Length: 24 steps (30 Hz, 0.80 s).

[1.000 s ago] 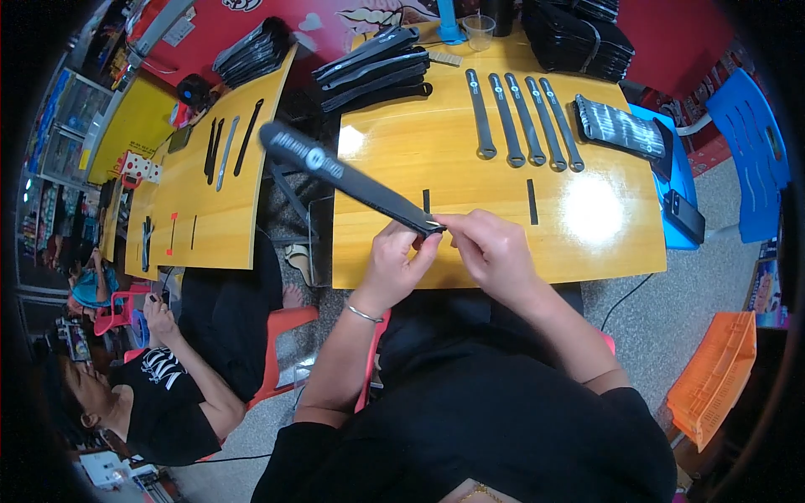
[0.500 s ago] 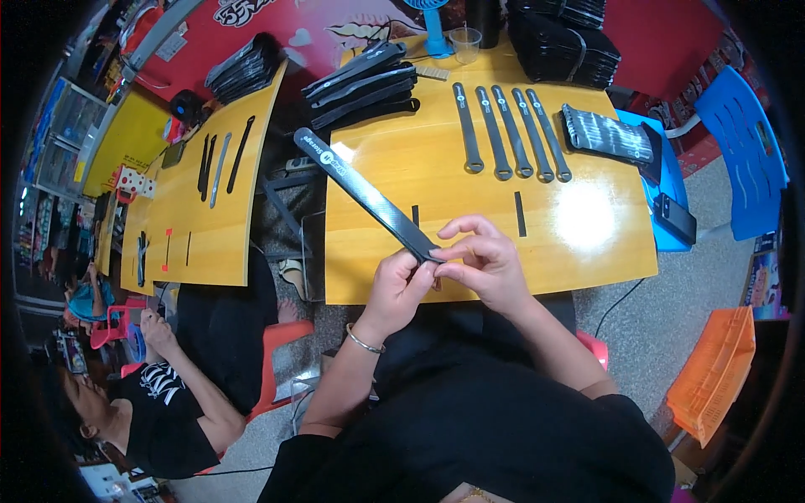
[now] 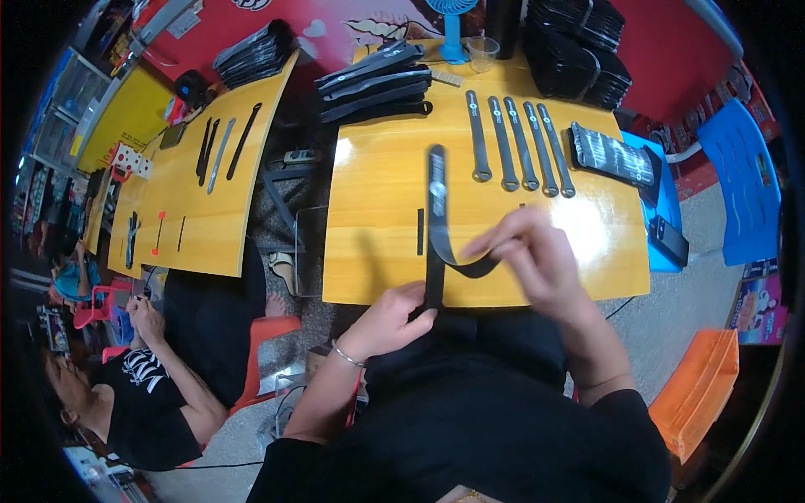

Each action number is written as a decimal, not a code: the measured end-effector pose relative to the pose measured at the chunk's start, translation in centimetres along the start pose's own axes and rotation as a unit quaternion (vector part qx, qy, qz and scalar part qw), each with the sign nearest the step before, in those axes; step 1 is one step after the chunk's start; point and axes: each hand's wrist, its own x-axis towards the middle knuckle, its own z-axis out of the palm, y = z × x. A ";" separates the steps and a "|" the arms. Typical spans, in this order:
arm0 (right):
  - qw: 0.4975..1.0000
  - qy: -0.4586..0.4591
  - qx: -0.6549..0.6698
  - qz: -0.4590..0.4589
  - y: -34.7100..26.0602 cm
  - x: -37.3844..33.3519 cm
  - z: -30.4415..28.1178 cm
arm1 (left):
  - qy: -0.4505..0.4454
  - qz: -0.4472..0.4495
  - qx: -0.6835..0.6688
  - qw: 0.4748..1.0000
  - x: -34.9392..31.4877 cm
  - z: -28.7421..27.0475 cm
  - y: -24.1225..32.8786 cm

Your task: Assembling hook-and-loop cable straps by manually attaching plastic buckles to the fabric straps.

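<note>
A long black strap (image 3: 437, 197) with a rounded tip and pale print stands between my hands over the table's near edge. My left hand (image 3: 390, 320) is closed on its lower end, thumb along the side. One part of the strap curves off to the right in a loop. My right hand (image 3: 541, 260), smeared by motion, pinches the end of that curved part. Just left of the strap, a short black strip (image 3: 420, 231) lies on the yellow table (image 3: 360, 277). Several similar straps (image 3: 513, 151) lie in a row beyond my right hand.
Piled black straps (image 3: 373, 80) sit at the back left, wrapped black bundles (image 3: 579, 63) at the back right. A blue fan (image 3: 453, 38) and clear cup (image 3: 482, 54) stand between them. On the right are a bagged pack (image 3: 612, 155), a phone (image 3: 668, 241) and an orange crate (image 3: 696, 394). Another person sits left.
The strap has swung from a leftward slant to upright, and part of it now bends out to the right. My right hand has moved right with that part; my left hand has dropped slightly.
</note>
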 end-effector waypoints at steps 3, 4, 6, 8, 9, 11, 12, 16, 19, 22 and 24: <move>0.981 -0.151 -0.100 -0.067 -0.6 0.0 1.4 | 0.109 -0.053 -0.235 0.964 0.3 0.8 -0.1; 0.981 -0.151 -0.101 -0.068 -0.7 0.1 1.7 | 0.124 -0.059 -0.297 0.945 0.8 0.6 0.2; 0.972 -0.202 -0.077 -0.089 -0.8 0.3 2.1 | 0.107 -0.065 -0.397 0.909 0.9 0.1 -0.3; 0.980 -0.180 -0.059 -0.065 -0.9 1.0 1.5 | 0.053 -0.072 -0.529 0.844 1.1 -0.2 0.7; 0.986 -0.156 -0.040 -0.041 -1.1 1.4 1.0 | 0.055 -0.071 -0.530 0.843 0.8 -0.2 0.4; 0.997 -0.042 -0.060 -0.005 -0.8 2.0 -2.0 | 0.018 -0.136 -0.575 0.806 -0.1 -0.6 -0.5; 0.998 0.021 -0.003 -0.066 -0.2 3.3 -3.8 | 0.005 -0.168 -0.520 0.837 -0.5 -1.0 -0.5; 0.976 0.110 -0.132 -0.131 0.0 8.1 -11.8 | -0.036 -0.186 -0.475 0.859 -4.2 -4.3 -2.6; 0.935 0.179 -0.251 -0.174 0.3 11.1 -14.7 | 0.092 -0.228 -0.521 0.817 -5.5 -6.0 -3.8; 0.891 0.179 -0.377 -0.180 1.8 13.5 -13.7 | 0.129 -0.210 -0.561 0.790 -5.4 -6.2 -4.4; 0.888 0.156 -0.397 -0.171 3.9 15.3 -10.9 | 0.174 -0.173 -0.591 0.769 -4.9 -5.9 -4.5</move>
